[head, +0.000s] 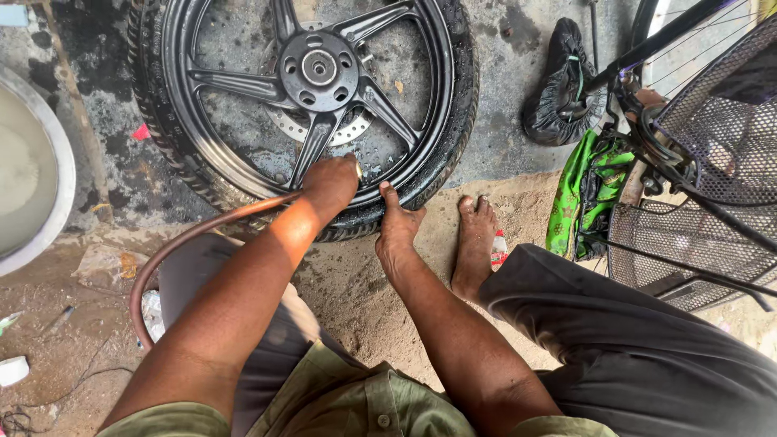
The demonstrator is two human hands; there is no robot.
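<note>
My left hand (330, 180) closed on the end of a brown air hose (174, 251) at the rim, my right hand (396, 231) open, pressing the black motorcycle wheel (307, 105) lying flat, top middle of the frame, my bare foot (473, 243) beside it

This is a roadside tyre and cycle repair spot, worked at ground level in the open. A black motorcycle wheel (303, 105) with its alloy spokes and brake disc lies flat on a stained, wet concrete floor (502, 97) that gives way to packed dirt, with a brown air hose (186, 243) curving across it and a wide metal basin of murky water (32, 162) at the edge. A bicycle (696, 121) with wire mesh baskets stands close by, and scraps of litter lie scattered about.
</note>
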